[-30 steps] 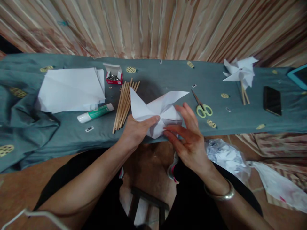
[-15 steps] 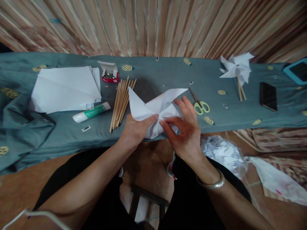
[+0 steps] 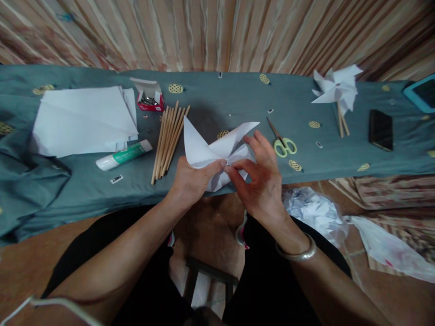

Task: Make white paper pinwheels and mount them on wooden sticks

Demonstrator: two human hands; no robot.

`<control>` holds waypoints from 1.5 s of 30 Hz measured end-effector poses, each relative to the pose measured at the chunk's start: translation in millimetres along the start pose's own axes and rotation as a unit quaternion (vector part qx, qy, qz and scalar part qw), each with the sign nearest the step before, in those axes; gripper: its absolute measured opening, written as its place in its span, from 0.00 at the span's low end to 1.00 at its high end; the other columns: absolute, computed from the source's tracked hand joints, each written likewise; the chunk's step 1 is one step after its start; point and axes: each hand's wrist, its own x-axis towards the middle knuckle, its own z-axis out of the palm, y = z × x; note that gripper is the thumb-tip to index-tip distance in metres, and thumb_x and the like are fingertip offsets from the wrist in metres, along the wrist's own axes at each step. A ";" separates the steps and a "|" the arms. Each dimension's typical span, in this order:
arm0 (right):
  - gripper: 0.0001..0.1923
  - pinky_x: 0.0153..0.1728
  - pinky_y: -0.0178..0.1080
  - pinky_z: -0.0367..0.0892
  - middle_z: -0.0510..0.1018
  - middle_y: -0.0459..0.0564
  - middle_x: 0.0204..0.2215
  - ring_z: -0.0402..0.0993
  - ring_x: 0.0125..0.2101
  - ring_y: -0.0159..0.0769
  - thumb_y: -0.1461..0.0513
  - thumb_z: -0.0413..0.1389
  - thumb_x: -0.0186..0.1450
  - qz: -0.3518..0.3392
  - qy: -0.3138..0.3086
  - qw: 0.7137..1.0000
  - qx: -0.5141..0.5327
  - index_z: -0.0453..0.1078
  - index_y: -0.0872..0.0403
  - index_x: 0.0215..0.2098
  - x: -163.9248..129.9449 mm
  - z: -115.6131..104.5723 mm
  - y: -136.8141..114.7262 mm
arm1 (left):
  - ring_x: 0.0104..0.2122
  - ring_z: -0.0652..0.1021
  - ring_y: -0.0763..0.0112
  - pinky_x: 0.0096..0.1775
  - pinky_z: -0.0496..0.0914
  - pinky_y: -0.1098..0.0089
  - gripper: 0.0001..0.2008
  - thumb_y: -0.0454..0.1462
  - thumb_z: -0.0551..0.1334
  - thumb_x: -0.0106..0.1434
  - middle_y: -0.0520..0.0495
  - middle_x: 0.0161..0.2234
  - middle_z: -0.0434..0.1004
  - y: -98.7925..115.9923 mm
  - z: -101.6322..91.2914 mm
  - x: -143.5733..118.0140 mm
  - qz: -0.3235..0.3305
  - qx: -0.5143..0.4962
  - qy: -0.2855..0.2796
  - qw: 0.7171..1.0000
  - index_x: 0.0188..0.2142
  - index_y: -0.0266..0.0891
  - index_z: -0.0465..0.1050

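Note:
A white paper pinwheel (image 3: 212,149), half folded, is held just above the near edge of the teal cloth (image 3: 238,102). My left hand (image 3: 192,181) pinches its centre from the left, thumb on top. My right hand (image 3: 261,176) holds the right side, its fingertips pressing a flap in to the centre. A bundle of wooden sticks (image 3: 168,140) lies just left of the paper. Green-handled scissors (image 3: 282,142) lie just right of my right hand.
A stack of white sheets (image 3: 84,120), a glue stick (image 3: 122,155) and a red box of pins (image 3: 148,97) lie at the left. A finished pinwheel (image 3: 336,90), a black phone (image 3: 380,129) and a teal tablet (image 3: 421,93) are at the right. Crumpled paper and plastic (image 3: 316,215) lie on the floor.
My right hand's fingers have slid left across the paper, bringing a flap in to meet my left thumb at the centre. The view has shifted slightly.

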 end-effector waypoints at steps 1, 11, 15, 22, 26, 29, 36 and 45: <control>0.07 0.61 0.63 0.57 0.68 0.49 0.60 0.53 0.66 0.52 0.59 0.56 0.66 0.001 -0.001 1.000 0.000 0.73 0.49 0.31 0.0 0.1 0.2 | 0.30 0.79 0.65 0.31 0.74 0.70 0.13 0.37 0.73 0.44 0.46 0.28 0.81 0.5 0.0 -0.4 -0.006 0.000 -0.001 1.000 0.31 0.34 0.78; 0.08 0.60 0.61 0.58 0.69 0.51 0.60 0.55 0.65 0.52 0.60 0.56 0.66 0.012 -0.012 1.000 -0.015 0.74 0.50 0.30 -0.3 0.1 -0.4 | 0.29 0.78 0.66 0.30 0.72 0.72 0.13 0.37 0.73 0.43 0.47 0.28 0.81 0.9 0.2 -2.2 -0.004 0.003 0.001 1.000 0.29 0.34 0.78; 0.08 0.60 0.60 0.59 0.69 0.50 0.59 0.56 0.64 0.53 0.61 0.56 0.65 0.014 -0.019 0.999 -0.022 0.74 0.51 0.29 0.1 -1.0 -1.0 | 0.27 0.78 0.67 0.29 0.71 0.72 0.13 0.38 0.72 0.44 0.47 0.27 0.80 -1.2 -0.6 -1.8 0.001 0.009 -0.001 1.000 0.28 0.33 0.78; 0.06 0.58 0.60 0.62 0.73 0.52 0.54 0.60 0.62 0.53 0.62 0.57 0.64 0.015 -0.020 1.000 -0.010 0.74 0.50 0.29 2.2 -1.8 -0.1 | 0.28 0.78 0.67 0.31 0.73 0.71 0.11 0.37 0.71 0.44 0.47 0.28 0.81 -2.9 -0.9 -2.1 -0.002 0.004 -0.015 1.000 0.29 0.34 0.78; 0.06 0.58 0.59 0.64 0.74 0.52 0.50 0.62 0.60 0.52 0.63 0.57 0.64 0.006 -0.011 1.000 -0.016 0.73 0.49 0.29 3.3 -2.8 -1.4 | 0.30 0.79 0.64 0.33 0.74 0.68 0.15 0.37 0.73 0.42 0.46 0.29 0.81 -3.9 -1.1 -1.9 -0.003 -0.006 -0.023 1.000 0.31 0.33 0.78; 0.07 0.57 0.58 0.65 0.76 0.52 0.47 0.64 0.59 0.51 0.63 0.57 0.64 0.005 -0.013 1.000 -0.016 0.73 0.49 0.28 4.0 -3.1 -2.8 | 0.31 0.80 0.64 0.34 0.74 0.68 0.17 0.37 0.74 0.41 0.47 0.29 0.81 -3.9 -0.8 -1.8 -0.005 -0.011 -0.020 1.000 0.32 0.33 0.78; 0.07 0.59 0.57 0.63 0.73 0.53 0.55 0.61 0.62 0.51 0.61 0.57 0.65 -0.009 -0.013 1.000 -0.013 0.74 0.50 0.29 1.8 -2.3 -1.0 | 0.27 0.78 0.68 0.29 0.72 0.72 0.16 0.40 0.74 0.43 0.46 0.30 0.81 -7.4 0.0 0.3 -0.032 -0.030 -0.005 0.999 0.31 0.32 0.79; 0.06 0.55 0.53 0.68 0.75 0.53 0.54 0.70 0.57 0.47 0.60 0.58 0.65 0.030 0.032 0.997 0.056 0.74 0.51 0.31 4.0 -23.4 -4.5 | 0.35 0.80 0.64 0.37 0.75 0.67 0.19 0.41 0.75 0.45 0.41 0.38 0.83 -17.2 -7.8 8.9 -0.055 -0.086 -0.029 0.994 0.36 0.31 0.79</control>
